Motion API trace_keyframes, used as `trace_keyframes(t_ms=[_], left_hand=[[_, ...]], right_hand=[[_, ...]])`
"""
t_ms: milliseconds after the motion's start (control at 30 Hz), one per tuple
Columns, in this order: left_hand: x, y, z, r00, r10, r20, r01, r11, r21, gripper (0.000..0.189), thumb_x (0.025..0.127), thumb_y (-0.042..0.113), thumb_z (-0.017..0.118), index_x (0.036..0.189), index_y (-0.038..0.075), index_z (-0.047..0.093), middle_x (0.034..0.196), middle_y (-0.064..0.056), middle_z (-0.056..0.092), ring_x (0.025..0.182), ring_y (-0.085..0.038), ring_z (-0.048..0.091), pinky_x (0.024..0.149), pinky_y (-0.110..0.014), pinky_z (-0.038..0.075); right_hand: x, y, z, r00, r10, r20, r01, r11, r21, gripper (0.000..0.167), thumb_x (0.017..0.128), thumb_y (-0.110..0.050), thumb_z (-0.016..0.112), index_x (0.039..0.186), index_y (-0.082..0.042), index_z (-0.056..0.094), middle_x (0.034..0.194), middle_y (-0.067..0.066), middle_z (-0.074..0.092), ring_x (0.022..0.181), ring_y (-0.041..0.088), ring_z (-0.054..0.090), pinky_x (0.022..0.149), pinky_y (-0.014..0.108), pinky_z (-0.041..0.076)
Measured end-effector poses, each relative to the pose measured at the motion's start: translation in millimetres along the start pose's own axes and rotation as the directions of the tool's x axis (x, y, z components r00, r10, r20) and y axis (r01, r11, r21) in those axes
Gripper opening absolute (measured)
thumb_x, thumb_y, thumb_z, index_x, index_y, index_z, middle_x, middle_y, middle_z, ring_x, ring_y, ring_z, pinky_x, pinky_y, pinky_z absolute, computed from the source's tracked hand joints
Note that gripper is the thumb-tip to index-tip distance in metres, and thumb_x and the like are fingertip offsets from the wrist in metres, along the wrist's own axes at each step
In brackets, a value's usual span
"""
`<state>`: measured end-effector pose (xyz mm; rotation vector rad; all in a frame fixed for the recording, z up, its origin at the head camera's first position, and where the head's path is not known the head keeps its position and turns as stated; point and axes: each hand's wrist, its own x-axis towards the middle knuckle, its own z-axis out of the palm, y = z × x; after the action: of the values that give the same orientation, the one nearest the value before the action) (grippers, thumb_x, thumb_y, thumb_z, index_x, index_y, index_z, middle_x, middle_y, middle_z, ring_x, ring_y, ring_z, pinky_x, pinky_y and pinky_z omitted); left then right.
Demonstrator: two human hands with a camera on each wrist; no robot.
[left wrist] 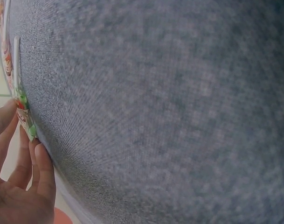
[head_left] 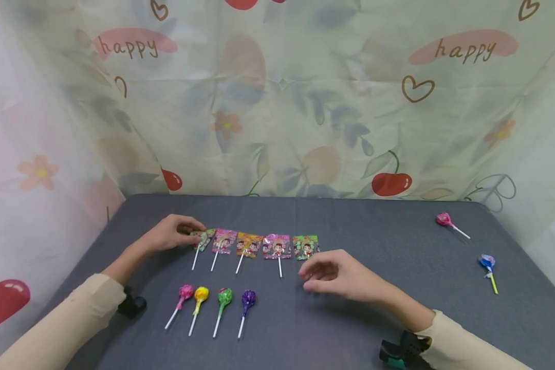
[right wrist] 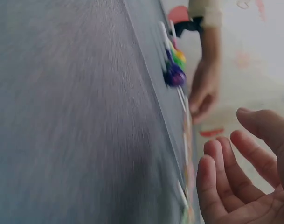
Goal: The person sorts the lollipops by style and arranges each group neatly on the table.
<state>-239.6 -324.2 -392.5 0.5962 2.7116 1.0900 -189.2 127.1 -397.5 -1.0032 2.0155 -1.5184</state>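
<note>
My left hand (head_left: 176, 232) is at the left end of a row of flat-wrapped lollipops. Its thumb and fingers pinch the wrapper of a green-wrapped lollipop (head_left: 204, 239), whose white stick points toward me; the left wrist view shows the same lollipop (left wrist: 21, 108) between the fingertips. Beside it lie a pink-wrapped lollipop (head_left: 224, 240), an orange one (head_left: 248, 244) and another pink one (head_left: 277, 246). A green-wrapped lollipop (head_left: 306, 246) closes the row on the right. Just in front of that one hovers my right hand (head_left: 339, 275), holding nothing, its fingers loosely bent.
Nearer me lies a second row of ball lollipops: pink (head_left: 185, 291), yellow (head_left: 201, 294), green (head_left: 225, 296) and purple (head_left: 248, 298). On the far right are a pink lollipop (head_left: 444, 219) and a blue one (head_left: 487, 262). A printed curtain (head_left: 282, 103) hangs behind the grey table (head_left: 374, 226).
</note>
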Motion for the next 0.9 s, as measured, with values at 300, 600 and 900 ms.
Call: trace_keyframes(t_ms=[300,600,900], left_hand=[[0.3,-0.2,0.0,1.0,-0.004,-0.006,0.004,1.0,0.007,0.03,0.096,0.012,0.073,0.121,-0.004,0.07,0.116,-0.017,0.069,0.107,-0.034,0.065,0.08,-0.038,0.053],[0.1,-1.2,0.5,1.0,-0.004,-0.009,0.004,1.0,0.008,0.03,0.095,0.012,0.074,0.121,-0.003,0.07,0.115,-0.016,0.069,0.105,-0.032,0.065,0.08,-0.038,0.052],[-0.6,0.6,0.0,1.0,0.005,-0.004,-0.004,1.0,0.015,0.03,0.096,0.012,0.074,0.121,-0.004,0.07,0.115,-0.017,0.069,0.104,-0.032,0.065,0.08,-0.036,0.052]], right_hand=[[-47.4,3.4,-50.3,0.991,-0.04,-0.129,0.031,0.997,-0.075,0.022,0.095,-0.006,0.073,0.114,0.005,0.068,0.107,0.026,0.067,0.094,0.029,0.068,0.08,0.035,0.055],[-98.6,13.3,-99.9,0.964,0.012,-0.265,-0.045,0.992,-0.118,0.025,0.097,-0.001,0.068,0.12,0.008,0.064,0.112,0.029,0.065,0.097,0.025,0.069,0.078,0.035,0.056],[-140.7,26.6,-138.9,0.926,0.079,-0.369,-0.158,0.969,-0.189,0.028,0.099,-0.004,0.067,0.124,0.008,0.063,0.115,0.024,0.067,0.101,0.02,0.069,0.079,0.033,0.056]])
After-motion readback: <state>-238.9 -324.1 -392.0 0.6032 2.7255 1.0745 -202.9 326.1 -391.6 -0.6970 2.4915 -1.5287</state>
